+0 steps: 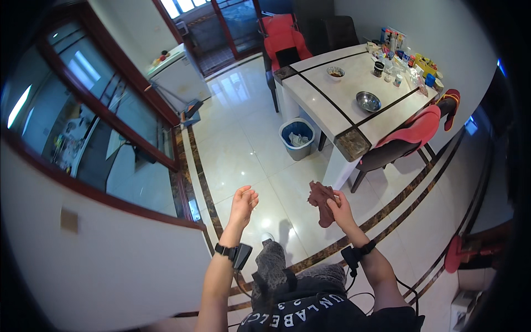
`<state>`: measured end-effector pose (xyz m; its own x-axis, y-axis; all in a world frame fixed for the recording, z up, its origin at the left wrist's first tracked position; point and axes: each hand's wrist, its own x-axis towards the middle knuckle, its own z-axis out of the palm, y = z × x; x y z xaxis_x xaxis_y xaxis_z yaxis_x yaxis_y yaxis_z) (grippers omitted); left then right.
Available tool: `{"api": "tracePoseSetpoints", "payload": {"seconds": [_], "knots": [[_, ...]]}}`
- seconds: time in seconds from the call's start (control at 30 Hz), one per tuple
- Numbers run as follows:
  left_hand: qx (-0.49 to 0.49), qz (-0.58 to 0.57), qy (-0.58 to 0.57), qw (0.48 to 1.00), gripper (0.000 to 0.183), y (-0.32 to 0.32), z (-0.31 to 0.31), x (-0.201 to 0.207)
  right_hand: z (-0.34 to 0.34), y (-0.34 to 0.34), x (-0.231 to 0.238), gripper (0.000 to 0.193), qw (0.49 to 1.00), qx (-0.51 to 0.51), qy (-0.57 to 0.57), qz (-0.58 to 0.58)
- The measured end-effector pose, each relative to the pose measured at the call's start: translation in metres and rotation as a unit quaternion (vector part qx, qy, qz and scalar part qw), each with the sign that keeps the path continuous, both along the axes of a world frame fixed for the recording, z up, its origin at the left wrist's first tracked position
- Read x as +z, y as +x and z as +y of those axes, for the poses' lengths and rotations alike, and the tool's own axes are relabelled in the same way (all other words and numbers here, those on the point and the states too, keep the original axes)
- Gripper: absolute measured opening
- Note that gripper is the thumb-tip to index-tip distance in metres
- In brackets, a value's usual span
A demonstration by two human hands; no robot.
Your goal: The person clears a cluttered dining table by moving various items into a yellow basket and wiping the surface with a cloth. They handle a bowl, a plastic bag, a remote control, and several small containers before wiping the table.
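Glossy cream tiles with dark marbled border strips cover the floor (232,144) of a room with dark red-framed glass doors (108,91) on the left. Both hands are held out above these tiles.

The right hand (341,210) grasps a crumpled, reddish-brown piece of soft cloth (321,200), pinched between thumb and fingers; the cloth hangs in the air, its lower end drooping beneath the hand. The left hand (243,205) is released, its fingers loosely curled, well apart from the cloth. Each wrist wears a black strap with a small dark device.

Beyond the right hand stands a cream worktop (321,95) with dark inlaid lines and brown marbled corners. On it are a shiny steel bowl (368,101), a small patterned bowl (335,72) with some food inside, and, against the wall, a crowd of jars, bottles and packets (401,61). Beside its near left side stands a grey waste bin (299,154) lined with blue plastic, white crumpled material inside. One chair with a red-pink cover (283,40) stands at the far end, another red-pink-covered chair (416,128) at the right.
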<state>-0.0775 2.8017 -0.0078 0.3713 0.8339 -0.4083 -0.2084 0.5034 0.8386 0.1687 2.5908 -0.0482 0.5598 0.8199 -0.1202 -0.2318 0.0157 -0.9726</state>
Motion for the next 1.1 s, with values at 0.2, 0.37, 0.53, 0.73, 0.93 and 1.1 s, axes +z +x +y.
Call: {"api": "tracePoseSetpoints", "payload": {"seconds": [0.2,0.37,0.53,0.73,0.93,1.1], "knots": [[-0.105,0.008,-0.11,0.988,0.025,0.099,0.173,-0.045,0.117,-0.009,-0.021,0.034,0.993,-0.101,-0.041,-0.05],[-0.208,0.03,-0.154,0.966,0.023,0.213,0.293,-0.114,0.205,0.02,-0.056,0.04,0.969,-0.15,-0.136,-0.139],[-0.198,0.02,-0.249,0.948,0.005,0.284,0.374,-0.218,0.301,0.054,-0.108,0.041,0.956,-0.232,-0.161,-0.08],[-0.242,0.036,-0.265,0.933,0.009,0.37,0.439,-0.328,0.39,0.094,-0.155,0.043,0.948,-0.26,-0.166,-0.079],[-0.296,0.106,-0.251,0.915,0.021,0.437,0.477,-0.464,0.431,0.121,-0.224,0.046,0.91,-0.284,-0.264,-0.144],[-0.46,0.13,-0.109,0.872,0.052,0.45,0.501,-0.521,0.454,0.119,-0.262,0.045,0.902,-0.321,-0.262,-0.122]]}}
